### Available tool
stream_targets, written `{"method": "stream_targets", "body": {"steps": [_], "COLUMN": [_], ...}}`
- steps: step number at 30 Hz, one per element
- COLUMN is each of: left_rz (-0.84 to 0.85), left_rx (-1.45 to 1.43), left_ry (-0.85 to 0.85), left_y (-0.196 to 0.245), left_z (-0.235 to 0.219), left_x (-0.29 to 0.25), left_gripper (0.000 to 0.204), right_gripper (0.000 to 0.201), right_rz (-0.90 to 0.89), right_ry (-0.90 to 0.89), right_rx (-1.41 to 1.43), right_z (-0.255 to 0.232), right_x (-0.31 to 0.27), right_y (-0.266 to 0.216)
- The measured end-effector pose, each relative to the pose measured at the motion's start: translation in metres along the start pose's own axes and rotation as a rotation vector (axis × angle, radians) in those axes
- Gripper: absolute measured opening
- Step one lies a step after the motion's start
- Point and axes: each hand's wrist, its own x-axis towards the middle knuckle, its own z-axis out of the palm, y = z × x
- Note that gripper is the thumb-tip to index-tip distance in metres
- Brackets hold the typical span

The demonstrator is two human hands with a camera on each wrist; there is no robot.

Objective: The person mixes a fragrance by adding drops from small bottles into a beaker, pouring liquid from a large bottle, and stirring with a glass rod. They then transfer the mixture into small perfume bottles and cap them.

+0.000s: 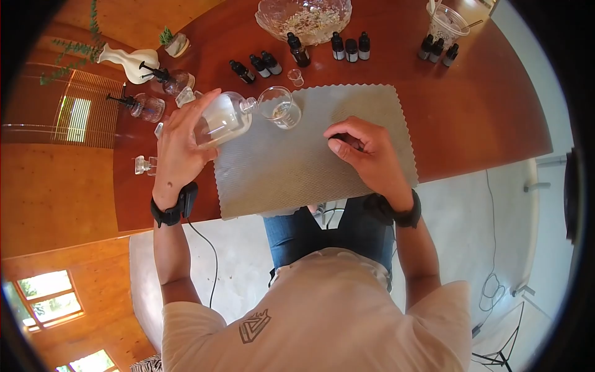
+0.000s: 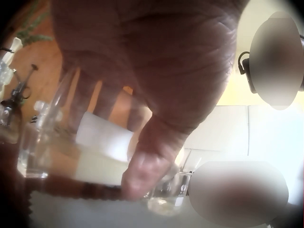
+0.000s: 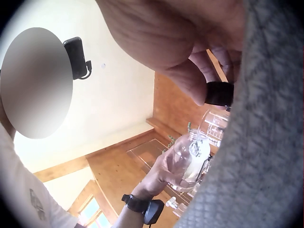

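My left hand (image 1: 178, 141) grips a clear glass bottle (image 1: 224, 119) that lies tilted nearly on its side, with clear liquid in it. Its neck points right, right at the rim of a glass beaker (image 1: 286, 115). The beaker holds a little clear liquid and stands on the grey mat (image 1: 291, 173) near its back left edge. Over the mat's right half, my right hand (image 1: 374, 152) pinches a black cap (image 3: 219, 93) between thumb and fingers. A pale label (image 2: 103, 135) shows through the bottle in the left wrist view.
Several small dark bottles (image 1: 298, 51) line the table behind the mat, before a glass bowl (image 1: 304, 18) of flakes. A tiny clear cup (image 1: 296, 77) sits near the beaker. Pump bottles (image 1: 147, 107) and a white vase (image 1: 130, 62) stand left; a plastic cup (image 1: 447, 22) stands back right.
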Motion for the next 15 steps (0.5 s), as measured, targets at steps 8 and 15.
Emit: {"method": "stream_targets", "body": {"steps": [8, 15], "left_rz": [0.035, 0.016], "left_rx": [0.085, 0.115], "left_ry": [0.002, -0.012], "left_y": [-0.0007, 0.0037], "left_z": [0.0018, -0.0018], "left_x": [0.0018, 0.0032], "left_gripper": [0.093, 0.091], "right_gripper": [0.013, 0.012], "right_rz": [0.004, 0.011], "right_ry": [-0.021, -0.052], "right_rx": [-0.033, -0.052], "right_z": [-0.0020, -0.0044], "right_x": [-0.0007, -0.0012], "right_y": [-0.0013, -0.0035]}}
